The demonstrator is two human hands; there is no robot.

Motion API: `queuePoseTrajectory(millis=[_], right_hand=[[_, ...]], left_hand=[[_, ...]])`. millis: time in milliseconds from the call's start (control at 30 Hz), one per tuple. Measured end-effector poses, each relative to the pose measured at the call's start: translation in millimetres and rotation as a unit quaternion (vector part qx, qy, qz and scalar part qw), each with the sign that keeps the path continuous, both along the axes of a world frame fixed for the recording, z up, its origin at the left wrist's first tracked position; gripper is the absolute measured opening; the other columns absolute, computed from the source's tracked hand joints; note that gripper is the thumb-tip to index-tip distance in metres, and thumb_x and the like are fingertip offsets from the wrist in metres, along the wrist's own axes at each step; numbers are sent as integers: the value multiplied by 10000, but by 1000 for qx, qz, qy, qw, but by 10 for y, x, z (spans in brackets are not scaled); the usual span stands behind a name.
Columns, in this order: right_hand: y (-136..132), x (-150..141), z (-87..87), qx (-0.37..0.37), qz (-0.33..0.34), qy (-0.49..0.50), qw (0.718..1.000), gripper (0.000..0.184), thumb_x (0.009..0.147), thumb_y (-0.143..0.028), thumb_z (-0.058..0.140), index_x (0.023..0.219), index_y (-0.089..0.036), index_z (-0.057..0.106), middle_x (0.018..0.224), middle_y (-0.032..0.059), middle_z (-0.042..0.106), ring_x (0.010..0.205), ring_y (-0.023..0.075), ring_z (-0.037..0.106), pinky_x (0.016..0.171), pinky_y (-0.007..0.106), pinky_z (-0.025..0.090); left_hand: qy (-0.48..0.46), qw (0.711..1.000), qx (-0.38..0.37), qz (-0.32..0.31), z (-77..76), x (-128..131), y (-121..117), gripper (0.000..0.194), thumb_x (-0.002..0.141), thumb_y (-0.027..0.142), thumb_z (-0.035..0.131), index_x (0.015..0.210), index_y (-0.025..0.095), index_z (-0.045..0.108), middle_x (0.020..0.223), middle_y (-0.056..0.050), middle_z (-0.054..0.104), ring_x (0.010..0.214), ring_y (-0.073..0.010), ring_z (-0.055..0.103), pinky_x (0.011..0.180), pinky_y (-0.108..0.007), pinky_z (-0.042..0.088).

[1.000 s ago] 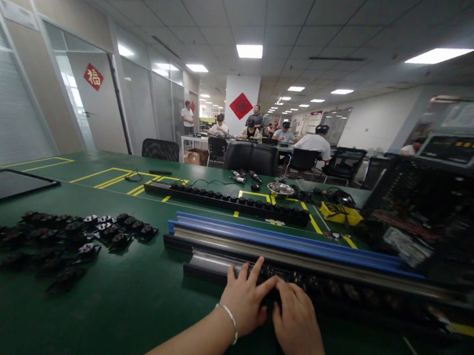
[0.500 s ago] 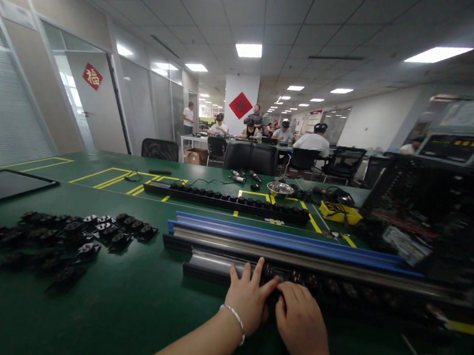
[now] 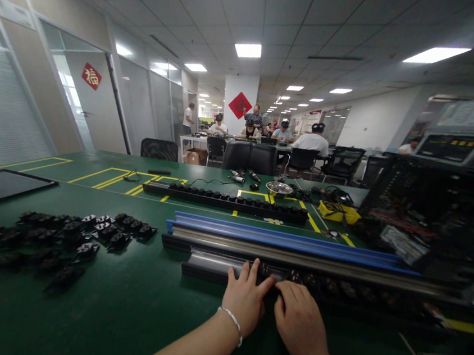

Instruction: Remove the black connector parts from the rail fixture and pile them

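Note:
Nearest me lies a long black rail [image 3: 206, 263] with a shiny inner channel. Black socket modules [image 3: 295, 277] sit in a row along its right part. My left hand [image 3: 243, 301] rests on the rail with its fingers spread, its thumb pointing toward my right hand. My right hand [image 3: 301, 322] curls over the rail just beside it, fingers together and bent. Whatever lies under those fingertips is hidden. Loose black socket modules [image 3: 74, 228] are scattered in rows on the green table to the left.
Behind the rail lie a second black rail [image 3: 234, 243] and a blue rail [image 3: 265, 234]. Farther back are a filled socket strip [image 3: 226, 200], a metal bowl [image 3: 279, 188] and a yellow tray [image 3: 339, 212]. Dark equipment [image 3: 441, 204] stands at right. Several people sit beyond the table.
My right hand has shifted slightly right, leaving a small gap between the hands. The left hand stays spread on the rail, with small shifts. The loose modules have not moved.

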State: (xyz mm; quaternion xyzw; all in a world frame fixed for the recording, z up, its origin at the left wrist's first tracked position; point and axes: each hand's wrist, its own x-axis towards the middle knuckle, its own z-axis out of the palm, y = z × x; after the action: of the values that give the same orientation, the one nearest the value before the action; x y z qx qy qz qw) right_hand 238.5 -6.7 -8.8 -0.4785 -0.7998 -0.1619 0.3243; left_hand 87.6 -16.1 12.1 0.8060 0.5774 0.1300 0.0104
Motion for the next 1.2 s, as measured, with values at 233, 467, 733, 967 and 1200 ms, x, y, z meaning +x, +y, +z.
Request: queuePoseTrajectory(millis=[233, 467, 733, 967, 1200], right_hand=[[0, 7, -1, 4, 2, -1, 1000, 226, 754, -64, 489, 933, -158, 591, 902, 68, 645, 862, 194, 564, 811, 344, 441], [-8, -1, 23, 2, 1, 0, 1000, 219, 758, -67, 498, 931, -163, 592, 892, 60, 642, 843, 190, 559, 784, 337, 438], [-10, -5, 23, -13, -4, -3, 1000, 201, 775, -80, 489, 926, -162, 595, 896, 70, 645, 855, 195, 561, 799, 346, 436], [-11, -4, 27, -18, -8, -2, 1000, 197, 781, -88, 483, 923, -168, 594, 900, 69, 647, 858, 197, 564, 790, 344, 438], [-20, -8, 47, -20, -7, -1, 1000, 197, 791, -94, 477, 933, -163, 596, 900, 73, 650, 862, 198, 566, 800, 348, 438]], left_hand=[[-2, 1000, 7, 3, -3, -26, -12, 550, 829, 389, 497, 1362, 393, 361, 1504, -103, 271, 1359, -343, 241, 1006, -665, 224], [4, 1000, 17, 8, -14, -71, -6, 532, 829, 377, 498, 1350, 370, 392, 1499, -102, 286, 1388, -320, 181, 1043, -656, 169], [15, 1000, 18, 19, 0, -203, -20, 527, 819, 379, 517, 1335, 360, 414, 1490, -108, 305, 1392, -312, 174, 1069, -633, 137], [27, 999, 12, 29, 44, -286, -38, 515, 828, 375, 504, 1334, 364, 414, 1487, -90, 318, 1393, -305, 173, 1084, -610, 135], [35, 998, 13, 42, 41, -357, -51, 524, 817, 368, 520, 1330, 369, 416, 1489, -84, 316, 1392, -307, 177, 1086, -606, 129]])
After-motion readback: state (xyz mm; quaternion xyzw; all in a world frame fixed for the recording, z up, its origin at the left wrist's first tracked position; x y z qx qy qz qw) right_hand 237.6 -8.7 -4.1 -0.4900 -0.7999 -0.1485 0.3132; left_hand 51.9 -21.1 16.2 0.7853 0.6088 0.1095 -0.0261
